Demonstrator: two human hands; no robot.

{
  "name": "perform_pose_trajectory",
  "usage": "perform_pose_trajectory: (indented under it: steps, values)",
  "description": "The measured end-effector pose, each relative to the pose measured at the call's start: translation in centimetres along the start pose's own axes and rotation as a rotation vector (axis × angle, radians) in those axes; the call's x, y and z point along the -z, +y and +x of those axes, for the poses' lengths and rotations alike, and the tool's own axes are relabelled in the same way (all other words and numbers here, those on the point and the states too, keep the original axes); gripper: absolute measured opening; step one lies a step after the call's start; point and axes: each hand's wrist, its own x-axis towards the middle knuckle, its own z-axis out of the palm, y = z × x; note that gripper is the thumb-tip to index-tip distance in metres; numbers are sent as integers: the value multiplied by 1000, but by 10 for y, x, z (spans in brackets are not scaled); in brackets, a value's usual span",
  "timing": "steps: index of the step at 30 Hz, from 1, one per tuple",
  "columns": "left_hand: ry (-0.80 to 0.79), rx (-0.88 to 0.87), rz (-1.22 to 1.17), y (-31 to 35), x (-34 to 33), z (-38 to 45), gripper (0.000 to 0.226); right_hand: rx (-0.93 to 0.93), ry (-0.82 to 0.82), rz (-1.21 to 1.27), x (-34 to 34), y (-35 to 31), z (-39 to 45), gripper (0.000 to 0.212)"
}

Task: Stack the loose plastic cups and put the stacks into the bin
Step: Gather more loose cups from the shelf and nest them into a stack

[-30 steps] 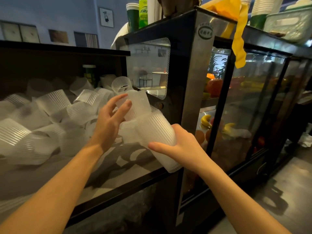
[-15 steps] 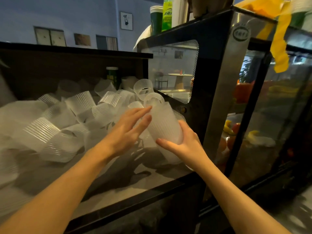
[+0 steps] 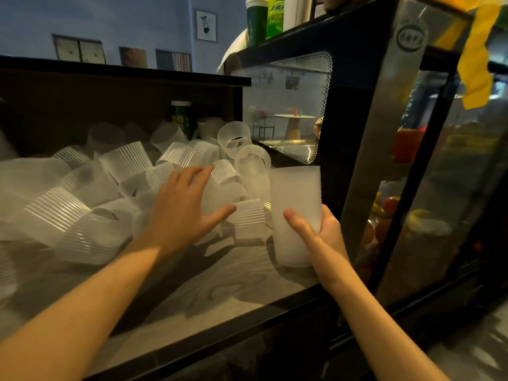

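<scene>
Two bare hands work among loose plastic cups on a counter beside a glass display case.

Largest is the display case [image 3: 384, 160], standing along the right edge of the counter [image 3: 220, 292], whose grey marbled top shows bare near its front edge. A heap of loose cups [image 3: 82, 215], ribbed and translucent, lies tumbled from the left edge to the back. A stack of cups [image 3: 295, 213] stands upright at the right edge, near the case, gripped low by the right hand [image 3: 319, 235] with thumb and fingers curled round it. The left hand [image 3: 181, 213] hovers with fingers spread over the heap, holding nothing.
</scene>
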Motion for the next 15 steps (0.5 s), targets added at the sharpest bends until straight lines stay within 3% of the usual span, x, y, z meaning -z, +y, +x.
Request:
perform_pose_trajectory:
  steps: [4, 15]
  values:
    - [-53, 156, 60, 7, -10, 0, 89, -6, -35, -45, -1, 3, 2, 60]
    - [230, 183, -570, -3, 17, 1, 71, 65, -89, -233, -4, -4, -4, 68]
